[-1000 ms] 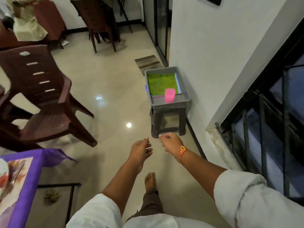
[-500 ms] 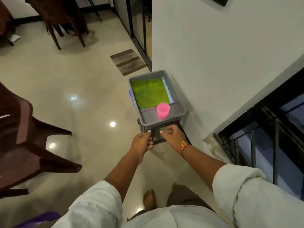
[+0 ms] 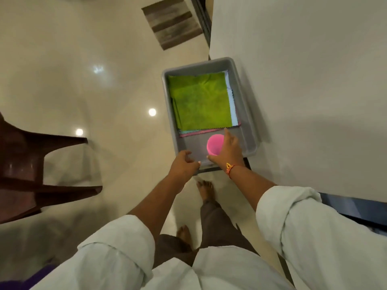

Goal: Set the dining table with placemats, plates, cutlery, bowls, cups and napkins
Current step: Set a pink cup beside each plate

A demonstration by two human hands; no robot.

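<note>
Head view: looking straight down past two white-sleeved forearms at a grey tray – floor all round it.
Tray (image 3: pixel 247 114): grey plastic, rectangular, set on a dark stool (image 3: pixel 211 170) of which only a sliver shows below the near rim; it stands just beside the white wall (image 3: pixel 303 91).
Napkins: a green napkin (image 3: pixel 201 101) lies flat and fills the far part of the tray, on top of a stack of cloths (image 3: pixel 199 132) whose pink, pale blue and white edges show along its near and right sides.
Pink cup (image 3: pixel 214 144): upright, mouth open to the camera, in the bare near part of the tray, just beside the near edge of the stack.
Right hand (image 3: pixel 228 150): inside the tray, grip grasping the pink cup – thumb on its near side, fingers round its right side, forefinger stretched toward the stack. A red and yellow thread band (image 3: pixel 229 167) circles the wrist.
Left hand (image 3: pixel 184 164): at the tray's near left corner, fingers curled by the rim; whether the grip has hold of the rim cannot be told.
Floor (image 3: pixel 83 70): glossy cream tile with lamp reflections; two bare feet below the tray.
Chair (image 3: pixel 31 168): dark brown plastic, at the left edge, well apart from the tray.
Doormat (image 3: pixel 171 21): striped grey, at the top.
</note>
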